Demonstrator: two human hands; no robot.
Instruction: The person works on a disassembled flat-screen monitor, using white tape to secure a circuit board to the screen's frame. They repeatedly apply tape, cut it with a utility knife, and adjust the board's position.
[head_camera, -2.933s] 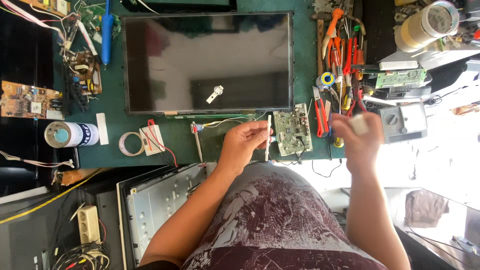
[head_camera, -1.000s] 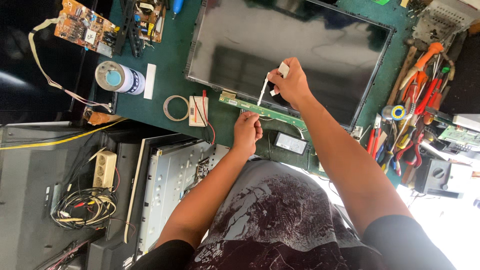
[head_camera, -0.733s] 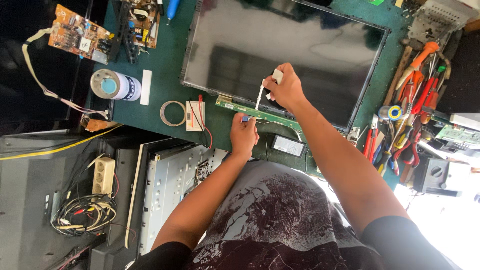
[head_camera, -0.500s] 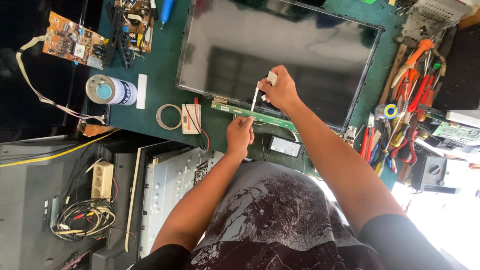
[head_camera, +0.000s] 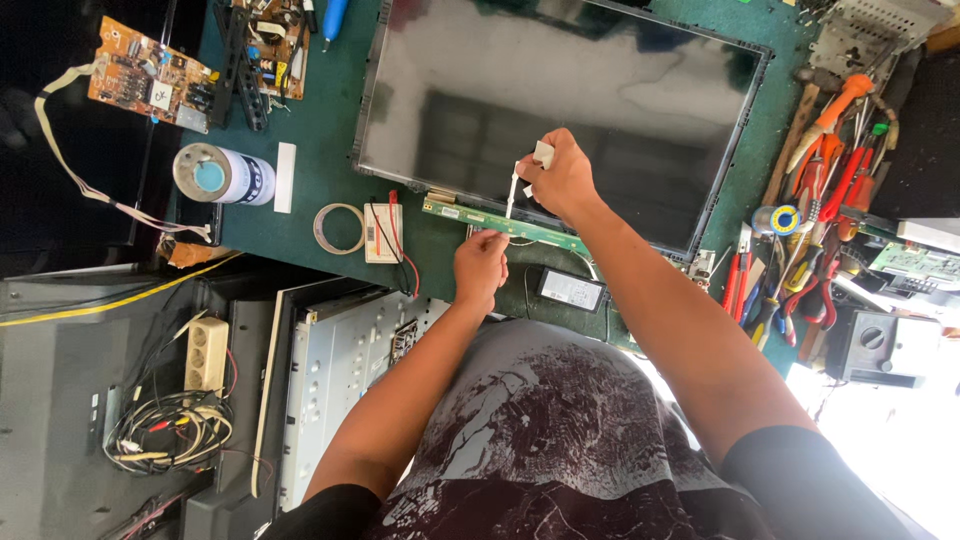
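Green felt-like matting covers the workbench (head_camera: 330, 150), and on it lies a large dark flat display panel (head_camera: 560, 110) in a black frame, face up. Along its near edge sits a long, narrow green circuit strip (head_camera: 500, 223), just beside the frame.

The right hand (head_camera: 562, 178) is raised over that strip with its fingers pinched together on a small white tool with a thin pale stem (head_camera: 514, 190) (possibly a brush or applicator; too small to tell), the tip pointing down at the strip. The grip is fine and close to the top, which suits careful, light contact.

The left hand (head_camera: 480, 268) rests at the near side of the strip, fingers curled together and pressing on or beside its edge, seemingly to steady it; whether they clamp anything I cannot tell.

A black rectangular power adapter (head_camera: 571, 289) lies near the left hand. Farther left stand a blue-and-white can (head_camera: 222, 178), a roll of tape (head_camera: 338, 228) and a brown circuit board (head_camera: 150, 75). Orange- and red-handled pliers and screwdrivers (head_camera: 820, 190) are heaped at the right, well apart.
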